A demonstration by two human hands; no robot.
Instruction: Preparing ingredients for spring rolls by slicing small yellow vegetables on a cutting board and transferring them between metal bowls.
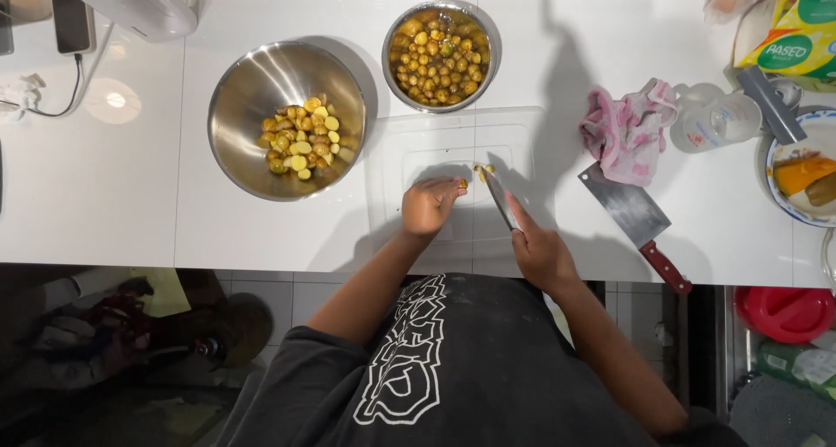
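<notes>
Halving step in hand, frame centre: left hand fingers pinching small yellow-green fruit on clear plastic cutting board; right hand fingers wrapped round slim steel knife. Next: steady downward cut, fingertips clear.

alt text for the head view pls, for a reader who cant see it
Seen from above, a person's right hand holds a small knife over a clear cutting board on a white counter, while the left hand pinches a small yellow-green fruit. Behind the board stand a large steel bowl of halved pieces and a smaller bowl of whole fruit; a cleaver and pink cloth lie right.
</notes>
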